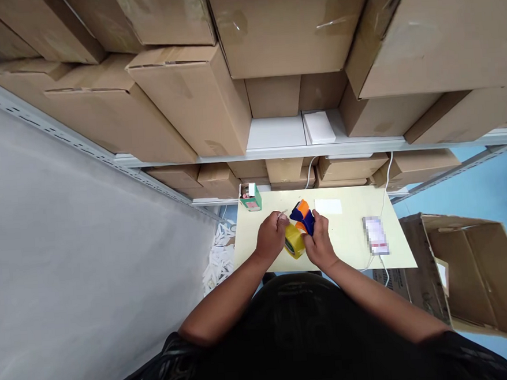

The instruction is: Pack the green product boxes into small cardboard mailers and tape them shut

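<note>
A tape dispenser (pixel 302 211) with an orange and dark blue body is in my right hand (pixel 320 244), whose fingers wrap around its right side. It carries a yellow roll of tape (pixel 294 242) at its lower end, held just above the table. My left hand (pixel 270 235) is closed in a pinch at the left of the roll, close against it. A small pale bit shows at its fingertips, too small to make out.
The cream table (pixel 348 250) carries a green open box (pixel 250 197), a white card (pixel 328 207) and a phone (pixel 375 235) with a cable. Cardboard boxes (pixel 181 96) fill the shelves above. An open carton (pixel 476 267) stands right; white scraps (pixel 219 259) lie left.
</note>
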The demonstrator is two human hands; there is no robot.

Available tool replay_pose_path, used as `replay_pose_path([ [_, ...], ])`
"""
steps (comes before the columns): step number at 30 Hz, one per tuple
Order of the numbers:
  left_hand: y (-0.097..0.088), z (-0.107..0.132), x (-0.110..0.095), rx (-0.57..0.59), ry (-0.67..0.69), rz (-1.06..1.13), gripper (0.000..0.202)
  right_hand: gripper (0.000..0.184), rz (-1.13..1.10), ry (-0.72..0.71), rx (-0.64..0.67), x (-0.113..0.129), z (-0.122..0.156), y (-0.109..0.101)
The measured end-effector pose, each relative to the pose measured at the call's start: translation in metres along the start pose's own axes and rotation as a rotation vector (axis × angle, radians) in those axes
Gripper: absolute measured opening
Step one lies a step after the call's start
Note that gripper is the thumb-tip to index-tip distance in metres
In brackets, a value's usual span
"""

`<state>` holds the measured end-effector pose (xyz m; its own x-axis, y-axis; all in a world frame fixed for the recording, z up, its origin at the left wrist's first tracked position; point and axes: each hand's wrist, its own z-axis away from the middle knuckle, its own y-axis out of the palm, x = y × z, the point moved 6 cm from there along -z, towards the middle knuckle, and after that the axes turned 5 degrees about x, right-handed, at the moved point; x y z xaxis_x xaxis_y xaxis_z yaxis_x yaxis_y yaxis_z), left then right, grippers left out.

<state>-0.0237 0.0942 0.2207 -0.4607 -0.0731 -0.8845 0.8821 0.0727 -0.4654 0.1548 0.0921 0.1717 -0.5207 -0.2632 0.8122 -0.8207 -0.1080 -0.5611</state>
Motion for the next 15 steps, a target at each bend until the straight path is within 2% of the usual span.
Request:
replay_pose_path([
  [4,0.007,-0.004,0.0,-0.038,-0.057,0.09,0.031,0.076,0.022,-0.034,-0.014,-0.001,-0.003,-0.008],
  [7,0.01,-0.004,0.003,-0.054,-0.103,0.178,0.029,0.07,-0.025,0.093,-0.056,-0.011,-0.008,-0.017],
  [10,0.009,-0.002,0.004,-0.076,-0.115,0.206,0.029,0.055,-0.079,0.272,-0.068,-0.023,-0.014,-0.029],
  [12,0.007,-0.002,0.004,-0.081,-0.107,0.209,0.03,0.047,-0.085,0.322,-0.055,-0.026,-0.016,-0.038],
  [15,0.004,-0.002,0.003,-0.084,-0.101,0.199,0.03,0.049,-0.074,0.353,-0.031,-0.023,-0.015,-0.049],
])
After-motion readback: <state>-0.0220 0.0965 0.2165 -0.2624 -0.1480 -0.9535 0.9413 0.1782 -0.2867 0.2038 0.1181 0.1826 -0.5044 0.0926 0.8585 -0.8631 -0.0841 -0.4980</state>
